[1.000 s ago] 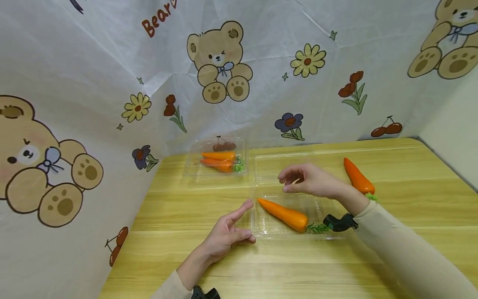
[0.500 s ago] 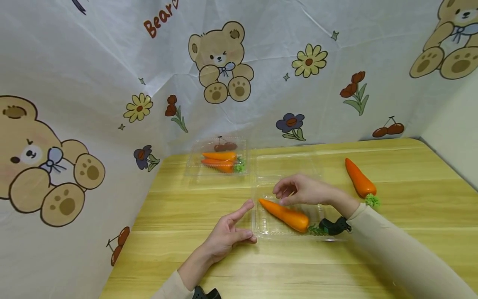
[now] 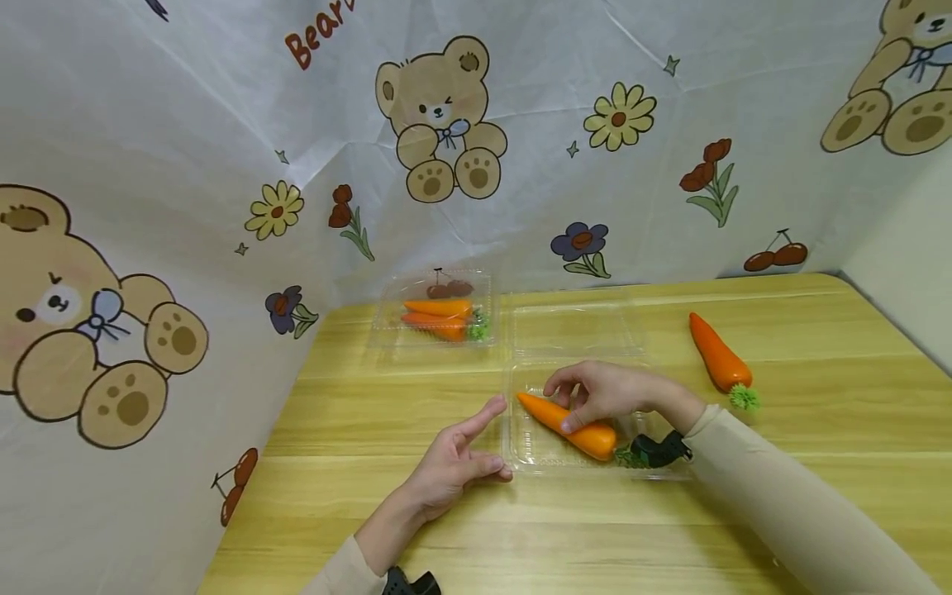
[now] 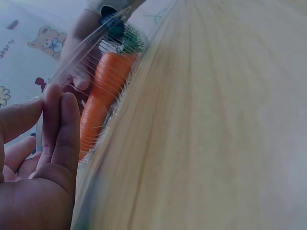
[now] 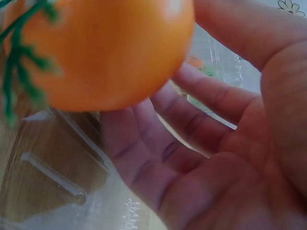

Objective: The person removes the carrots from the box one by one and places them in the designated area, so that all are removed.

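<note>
The big yellow wooden table has lots of bare room near the person and on the right side. At the back and the left it ends at the white cloth wall with teddy bears.

The open see-through plastic box sits in the middle of the table, with its lid lying flat behind it. A shut see-through box with two carrots inside waits near the cloth wall, well apart.

The right hand has come down into the open box. A second ago it was up above it. Now its thumb and fingers curl round the long orange toy carrot with green leaves, so the carrot looks ready to be shifted.

The left hand has stayed put, fingers straight and relaxed, touching the box's left edge.

A loose orange toy carrot lies on the table to the right, near the right sleeve.
</note>
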`<state>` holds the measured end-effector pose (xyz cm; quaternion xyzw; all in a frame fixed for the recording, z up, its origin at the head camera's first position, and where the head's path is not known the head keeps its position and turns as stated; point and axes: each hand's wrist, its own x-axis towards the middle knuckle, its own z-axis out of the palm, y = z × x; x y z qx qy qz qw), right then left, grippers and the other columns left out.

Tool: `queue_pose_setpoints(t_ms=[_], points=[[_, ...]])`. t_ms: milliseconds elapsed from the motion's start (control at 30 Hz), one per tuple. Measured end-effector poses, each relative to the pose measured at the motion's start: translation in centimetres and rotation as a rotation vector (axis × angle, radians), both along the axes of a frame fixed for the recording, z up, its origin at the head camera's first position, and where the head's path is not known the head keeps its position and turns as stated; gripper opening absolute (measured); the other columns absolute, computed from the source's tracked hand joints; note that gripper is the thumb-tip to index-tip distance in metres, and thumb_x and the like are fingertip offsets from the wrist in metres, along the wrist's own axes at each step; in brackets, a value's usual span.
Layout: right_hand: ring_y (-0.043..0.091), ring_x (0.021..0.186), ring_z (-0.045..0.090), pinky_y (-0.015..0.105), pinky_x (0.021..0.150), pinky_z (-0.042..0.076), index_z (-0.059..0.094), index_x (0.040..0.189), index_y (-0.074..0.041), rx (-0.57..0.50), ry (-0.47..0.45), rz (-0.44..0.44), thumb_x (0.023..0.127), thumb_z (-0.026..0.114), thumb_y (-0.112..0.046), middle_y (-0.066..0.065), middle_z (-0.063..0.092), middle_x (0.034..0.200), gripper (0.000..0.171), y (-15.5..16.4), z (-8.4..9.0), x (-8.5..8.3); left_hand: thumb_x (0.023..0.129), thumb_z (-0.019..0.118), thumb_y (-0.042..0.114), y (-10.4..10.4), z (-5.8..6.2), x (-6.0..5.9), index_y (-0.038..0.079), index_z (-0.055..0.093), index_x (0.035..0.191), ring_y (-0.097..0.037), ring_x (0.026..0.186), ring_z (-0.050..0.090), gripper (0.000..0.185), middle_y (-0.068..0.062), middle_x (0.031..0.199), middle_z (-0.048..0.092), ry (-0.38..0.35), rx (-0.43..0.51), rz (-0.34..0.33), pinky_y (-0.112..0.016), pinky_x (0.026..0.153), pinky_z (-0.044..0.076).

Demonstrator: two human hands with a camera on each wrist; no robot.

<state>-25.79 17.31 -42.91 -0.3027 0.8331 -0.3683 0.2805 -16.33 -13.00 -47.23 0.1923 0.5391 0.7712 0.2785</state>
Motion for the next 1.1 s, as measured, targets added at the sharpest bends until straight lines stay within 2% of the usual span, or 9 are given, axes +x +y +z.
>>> queue_pose_setpoints(t_ms=[267, 467, 600, 833, 1100], points=[[0.016, 0.085, 0.059, 0.025, 0.073, 0.051, 0.066, 0.123, -0.013, 0.097, 0.007, -0.005, 0.083, 0.088, -0.034, 0.002, 0.064, 0.094, 0.050, -0.07, 0.02, 0.11, 0.096, 0.065, -0.007, 0.03, -0.06, -0.10, 0.007, 0.022, 0.164, -0.011, 0.089, 0.075, 0.081, -0.007, 0.175, -0.003, 0.001, 0.001, 0.003, -0.027, 0.091, 0.064], [0.014, 0.081, 0.059, 0.023, 0.070, 0.050, 0.069, 0.110, -0.015, 0.104, 0.022, -0.011, 0.082, 0.087, -0.030, 0.000, 0.065, 0.090, 0.036, -0.26, 0.02, 0.38, 0.096, 0.064, -0.007, 0.00, -0.24, 0.01, 0.006, 0.020, 0.164, -0.011, 0.089, 0.075, 0.082, -0.008, 0.175, -0.005, -0.001, 0.015, -0.001, -0.027, 0.091, 0.064], [0.013, 0.076, 0.060, 0.023, 0.068, 0.052, 0.070, 0.106, -0.014, 0.096, 0.022, -0.040, 0.079, 0.088, -0.026, 0.000, 0.066, 0.086, 0.035, -0.41, 0.13, 0.53, 0.097, 0.065, -0.007, 0.03, -0.21, 0.00, 0.005, 0.020, 0.164, -0.011, 0.089, 0.075, 0.082, -0.009, 0.175, -0.005, 0.003, 0.021, 0.000, -0.027, 0.090, 0.064], [0.015, 0.077, 0.060, 0.025, 0.069, 0.053, 0.070, 0.110, -0.010, 0.075, 0.007, -0.073, 0.077, 0.088, -0.021, 0.002, 0.066, 0.086, 0.040, -0.53, 0.25, 0.56, 0.097, 0.064, -0.007, -0.03, -0.21, -0.01, 0.006, 0.020, 0.164, -0.011, 0.089, 0.075, 0.081, -0.009, 0.175, -0.005, 0.001, 0.013, 0.001, -0.027, 0.090, 0.064], [0.016, 0.078, 0.059, 0.025, 0.067, 0.052, 0.070, 0.113, -0.007, 0.045, 0.044, -0.103, 0.075, 0.085, -0.015, 0.003, 0.065, 0.086, 0.042, -0.51, 0.07, 0.28, 0.097, 0.063, -0.007, -0.07, -0.19, -0.06, 0.006, 0.020, 0.164, -0.010, 0.090, 0.075, 0.081, -0.009, 0.175, -0.006, 0.009, 0.017, -0.003, -0.027, 0.091, 0.064]])
